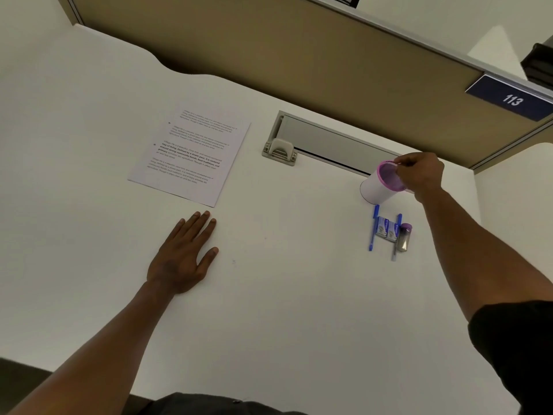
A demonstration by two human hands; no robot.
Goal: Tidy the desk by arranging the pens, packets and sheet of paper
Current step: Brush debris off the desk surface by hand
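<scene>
A printed sheet of paper (191,157) lies on the white desk (284,280) at centre left. My left hand (185,256) rests flat on the desk just below the sheet, fingers straight. My right hand (419,173) grips the pink rim of a white pen cup (375,187), which is tilted with its mouth toward me. Below the cup lie a blue pen (373,227), two small packets (387,230), a second pen (396,238) and a small purple-capped container (405,237), side by side.
A grey cable flap with a latch (279,151) is set into the desk behind the cup. A tan partition (269,46) with a blue "113" sign (511,98) closes the back. The desk's front edge is near my body.
</scene>
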